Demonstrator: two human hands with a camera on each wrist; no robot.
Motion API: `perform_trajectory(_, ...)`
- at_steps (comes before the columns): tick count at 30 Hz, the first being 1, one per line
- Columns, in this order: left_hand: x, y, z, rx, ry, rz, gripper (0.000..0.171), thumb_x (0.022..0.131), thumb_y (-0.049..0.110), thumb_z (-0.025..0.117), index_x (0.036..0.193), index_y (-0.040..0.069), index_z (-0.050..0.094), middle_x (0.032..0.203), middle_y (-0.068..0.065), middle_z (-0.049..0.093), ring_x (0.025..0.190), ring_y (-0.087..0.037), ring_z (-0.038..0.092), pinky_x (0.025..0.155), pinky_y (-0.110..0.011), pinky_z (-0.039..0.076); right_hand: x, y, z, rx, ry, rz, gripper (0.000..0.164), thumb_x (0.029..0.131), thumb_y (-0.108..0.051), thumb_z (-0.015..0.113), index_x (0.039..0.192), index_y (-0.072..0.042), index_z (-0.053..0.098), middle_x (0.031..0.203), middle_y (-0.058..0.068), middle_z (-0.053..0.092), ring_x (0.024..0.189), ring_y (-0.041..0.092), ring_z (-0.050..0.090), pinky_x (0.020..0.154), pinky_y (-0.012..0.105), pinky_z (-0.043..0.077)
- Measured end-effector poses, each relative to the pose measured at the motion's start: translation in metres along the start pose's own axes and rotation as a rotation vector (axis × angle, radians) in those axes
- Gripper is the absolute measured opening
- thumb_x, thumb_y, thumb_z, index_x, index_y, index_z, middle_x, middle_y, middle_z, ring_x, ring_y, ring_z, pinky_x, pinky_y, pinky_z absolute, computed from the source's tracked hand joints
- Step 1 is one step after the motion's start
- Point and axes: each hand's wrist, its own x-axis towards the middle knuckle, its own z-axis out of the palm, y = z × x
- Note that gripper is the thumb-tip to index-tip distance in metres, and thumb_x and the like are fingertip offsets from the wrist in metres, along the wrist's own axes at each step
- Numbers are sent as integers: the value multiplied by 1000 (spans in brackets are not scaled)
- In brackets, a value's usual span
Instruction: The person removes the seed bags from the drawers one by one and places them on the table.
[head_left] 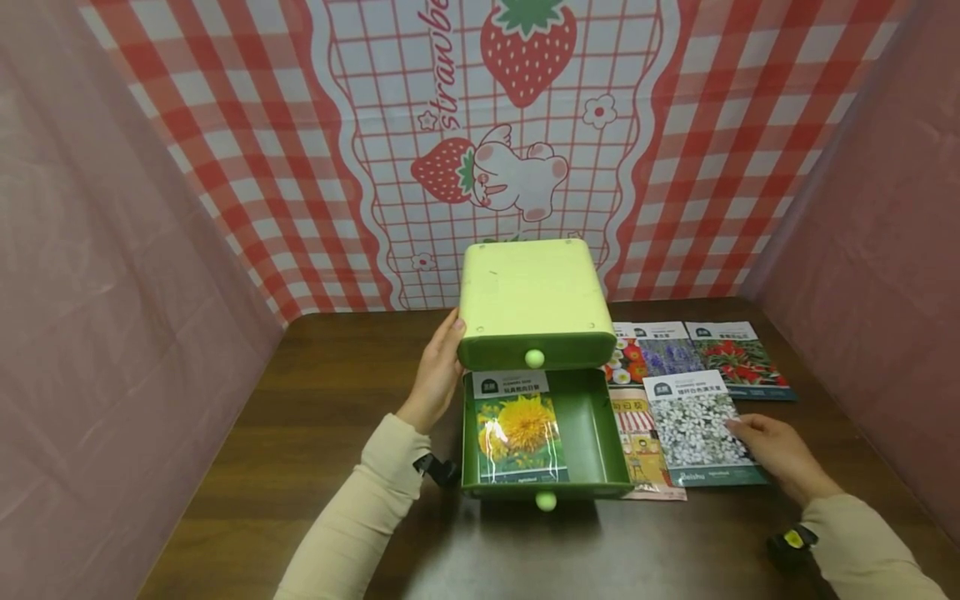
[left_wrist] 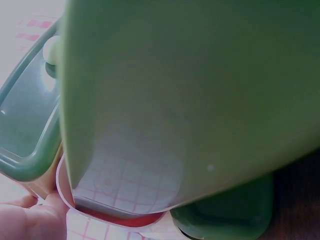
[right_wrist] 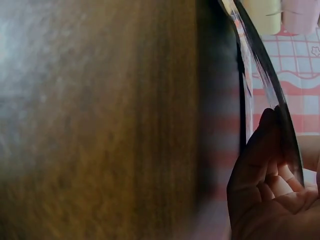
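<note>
A small light-green drawer box (head_left: 532, 287) has its lower drawer (head_left: 590, 433) pulled out, the upper one closed. My left hand (head_left: 437, 371) rests along the left side of the box, fingers fairly straight; part of it also shows in the left wrist view beside the pale side wall. Inside the lower drawer, toward its left, lies a seed packet with yellow flowers (head_left: 517, 429). My right hand (head_left: 780, 454) pinches the right edge of a seed packet with white flowers (head_left: 693, 425). In the right wrist view this packet (right_wrist: 267, 65) appears edge-on between thumb and fingers.
Right of the box lie packets with red flowers (head_left: 738, 358), purple flowers (head_left: 670, 354) and red-and-white flowers (head_left: 626, 362). A pink illustrated packet (head_left: 641, 450) lies partly under the white-flower one. A strawberry-print cloth (head_left: 360, 167) hangs behind the wooden table (head_left: 322, 433); pink curtains flank it.
</note>
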Motion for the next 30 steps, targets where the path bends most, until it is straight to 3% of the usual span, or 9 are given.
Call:
perform_trajectory(9, 0, 0, 0, -4, 6, -9, 60, 104, 44, 41, 156, 18, 26, 157, -2, 34, 135, -23, 46, 113, -40, 38, 0, -1, 0, -89, 46, -6, 66, 103, -48, 38, 124, 13, 51, 128, 36, 48, 107, 40, 52, 76, 39, 47)
perform_trajectory(19, 1, -1, 0, -3, 8, -10, 59, 104, 43, 41, 156, 17, 26, 157, -3, 35, 134, -23, 46, 112, -40, 39, -2, 7, -10, -83, 46, 22, 73, 102, -51, 37, 130, 16, 44, 133, 40, 40, 113, 48, 45, 84, 52, 45)
perform_trajectory(30, 1, -1, 0, -2, 7, -9, 62, 104, 44, 41, 156, 17, 24, 158, -5, 33, 134, -23, 46, 112, -39, 39, -4, 10, -17, -166, 2, 5, 69, 100, -49, 48, 122, 16, 54, 113, 33, 58, 92, 29, 58, 69, 36, 50)
